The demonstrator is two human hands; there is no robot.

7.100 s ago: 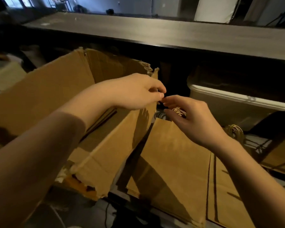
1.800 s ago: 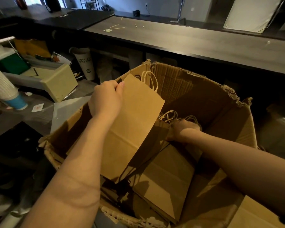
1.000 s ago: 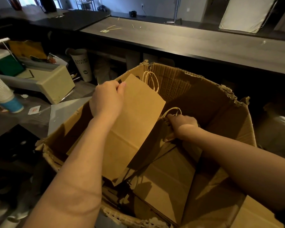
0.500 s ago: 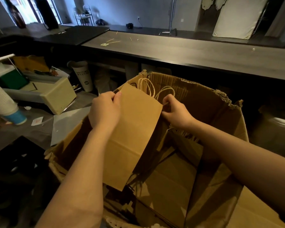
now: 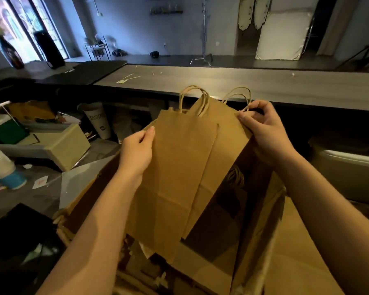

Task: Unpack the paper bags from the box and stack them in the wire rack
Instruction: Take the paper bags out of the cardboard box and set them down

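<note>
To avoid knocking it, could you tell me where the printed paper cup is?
Head view, left of the held bags: the printed paper cup stands below the counter, beside the beige box.

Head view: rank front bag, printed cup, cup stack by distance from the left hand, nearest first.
1. front bag: in the grip of the left hand, just to its right.
2. printed cup: upright, up and left of the hand.
3. cup stack: at the far left edge.
</note>
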